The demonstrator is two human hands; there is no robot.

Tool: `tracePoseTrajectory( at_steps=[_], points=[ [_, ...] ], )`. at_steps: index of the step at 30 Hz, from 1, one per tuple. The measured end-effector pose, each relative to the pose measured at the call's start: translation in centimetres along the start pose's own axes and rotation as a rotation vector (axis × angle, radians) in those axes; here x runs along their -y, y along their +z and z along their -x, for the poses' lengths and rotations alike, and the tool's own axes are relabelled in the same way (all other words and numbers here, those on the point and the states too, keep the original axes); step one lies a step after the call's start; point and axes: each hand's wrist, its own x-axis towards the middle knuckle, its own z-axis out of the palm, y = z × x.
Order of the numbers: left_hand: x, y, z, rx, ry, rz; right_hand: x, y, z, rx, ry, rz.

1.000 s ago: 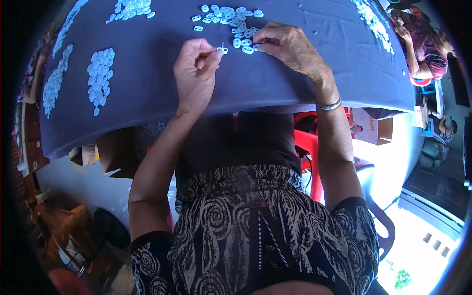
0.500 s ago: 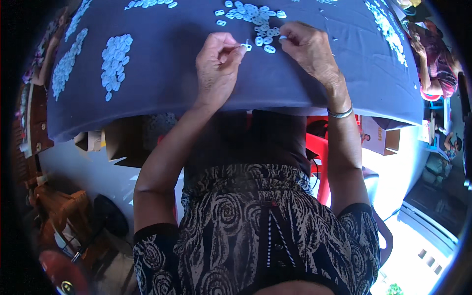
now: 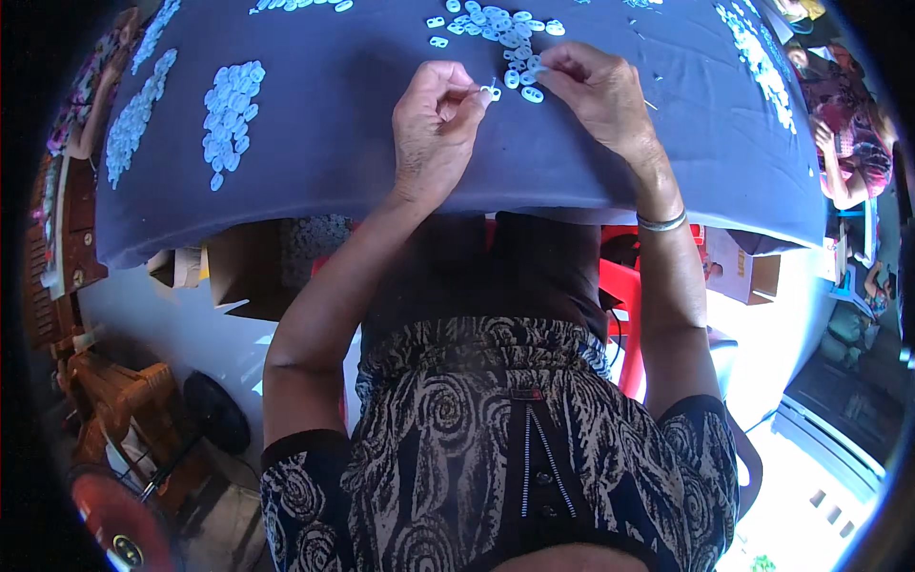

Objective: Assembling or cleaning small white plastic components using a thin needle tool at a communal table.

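Observation:
A small white oval piece with two holes (image 3: 495,94) is pinched between the thumb and forefinger of my left hand (image 3: 437,129). A thin upright pin or stem seems to stand at it, too small to make out. My right hand (image 3: 602,100) has its thumb and forefinger drawn together at the right edge of a loose pile of similar oval pieces (image 3: 500,24). Something pale shows at those fingertips, and I cannot tell whether it is held or lies in the pile. One oval piece (image 3: 533,95) lies just below the pile, between my hands.
More oval pieces lie in a heap (image 3: 229,114) on the dark tablecloth (image 3: 315,143), with other heaps at far left and far right (image 3: 758,62). An open cardboard box (image 3: 248,272) stands under the table's edge. Another person (image 3: 843,143) sits at the right.
My right hand has moved slightly left, closer to my left hand and onto the pile's edge. My left hand keeps its pinch on the oval piece. The whole view has shifted slightly.

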Motion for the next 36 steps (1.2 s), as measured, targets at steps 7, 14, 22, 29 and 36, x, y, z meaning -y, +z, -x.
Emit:
tracePoseTrajectory(
  at_steps=[7,14,22,29,36],
  points=[
    [-0.2,0.2,0.1,0.022,-0.015,-0.006,2.0,1.6,0.0,0.046,0.194,-0.525],
    [-0.3,0.2,0.1,0.032,-0.014,-0.054,2.2,1.8,0.0,0.057,0.168,-0.517],
    [-0.1,0.3,0.2,0.038,-0.006,-0.051,2.2,2.1,0.0,0.058,0.155,-0.468],
    [-0.4,0.2,0.1,0.044,0.016,-0.125,2.1,2.3,0.1,0.062,0.122,-0.448],
    [-0.3,0.1,0.2,0.041,-0.006,-0.085,2.0,3.0,0.3,0.052,0.071,-0.403]
  ],
)
